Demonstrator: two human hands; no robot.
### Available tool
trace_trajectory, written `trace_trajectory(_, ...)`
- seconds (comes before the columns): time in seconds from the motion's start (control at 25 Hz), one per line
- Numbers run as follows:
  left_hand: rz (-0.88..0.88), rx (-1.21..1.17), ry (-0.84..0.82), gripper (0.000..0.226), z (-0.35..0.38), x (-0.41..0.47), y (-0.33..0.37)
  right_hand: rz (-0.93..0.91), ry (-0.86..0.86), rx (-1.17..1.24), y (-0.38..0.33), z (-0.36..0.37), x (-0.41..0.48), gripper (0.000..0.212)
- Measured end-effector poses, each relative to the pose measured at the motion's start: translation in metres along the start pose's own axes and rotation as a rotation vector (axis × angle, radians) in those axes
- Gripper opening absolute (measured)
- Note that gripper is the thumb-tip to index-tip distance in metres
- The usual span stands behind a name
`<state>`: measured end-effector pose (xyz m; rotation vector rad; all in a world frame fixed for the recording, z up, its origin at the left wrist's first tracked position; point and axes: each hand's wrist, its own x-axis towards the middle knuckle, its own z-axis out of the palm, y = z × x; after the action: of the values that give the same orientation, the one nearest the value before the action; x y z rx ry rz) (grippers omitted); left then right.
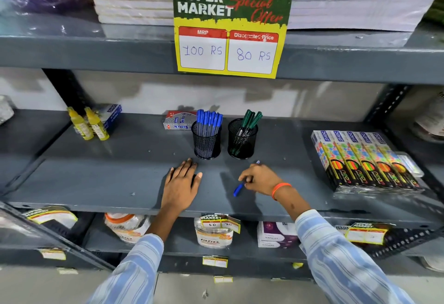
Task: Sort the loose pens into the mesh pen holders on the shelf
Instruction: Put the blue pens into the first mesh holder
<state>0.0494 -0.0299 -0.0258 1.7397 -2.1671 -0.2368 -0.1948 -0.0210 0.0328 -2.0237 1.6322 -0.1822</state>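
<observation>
Two black mesh pen holders stand side by side on the grey shelf (pixel 96 183). The left holder (pixel 206 143) is filled with several blue-capped pens (pixel 209 119). The right holder (pixel 242 142) has several green-capped pens (pixel 249 118). My right hand (pixel 260 178), in front of the right holder, is shut on a blue pen (pixel 238 189); its cap end sticks out low left and its tip shows above my fingers. My left hand (pixel 182 183) rests flat on the shelf in front of the left holder, fingers spread, holding nothing.
Two yellow bottles (pixel 89 123) and a blue box stand at the back left. A small red and silver box (pixel 179 121) lies behind the left holder. Packs of neon pencils (pixel 360 159) lie at the right. A price sign (pixel 229 32) hangs from the shelf above.
</observation>
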Motion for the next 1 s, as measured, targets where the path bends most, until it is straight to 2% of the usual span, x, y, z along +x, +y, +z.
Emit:
trace_trajectory(0.12,-0.004,-0.002,-0.001,0.049,0.000,0.000,-0.001,-0.125,0.049,-0.048,-0.006,0.000,-0.002,0.018)
trace_trajectory(0.16,-0.003,-0.001,-0.002,0.049,0.001,0.000,-0.001,-0.154,0.114,-0.001,-0.009,-0.001,-0.003,0.016)
trace_trajectory(0.24,-0.003,0.003,0.000,0.049,0.001,0.000,0.000,-0.204,0.350,0.116,-0.019,-0.005,-0.002,0.013)
trace_trajectory(0.36,-0.003,0.006,0.008,0.048,0.001,0.000,0.000,-0.179,0.686,0.294,-0.040,-0.021,0.009,0.012)
trace_trajectory(0.44,-0.002,0.014,0.016,0.048,0.002,0.000,-0.002,-0.162,0.794,0.423,-0.056,-0.034,0.019,0.012)
trace_trajectory(0.6,-0.011,0.021,0.013,0.048,0.004,0.002,-0.003,-0.175,0.959,0.522,-0.087,-0.056,0.049,0.011)
trace_trajectory(0.68,-0.015,0.015,0.019,0.047,0.003,0.002,-0.004,-0.139,0.960,0.509,-0.096,-0.058,0.065,0.012)
trace_trajectory(0.88,-0.015,0.014,0.030,0.046,0.004,0.002,-0.004,0.079,0.674,0.334,-0.096,-0.037,0.092,0.019)
trace_trajectory(1.0,-0.015,0.013,0.037,0.046,0.004,0.003,-0.003,0.137,0.643,0.234,-0.094,-0.026,0.095,0.020)
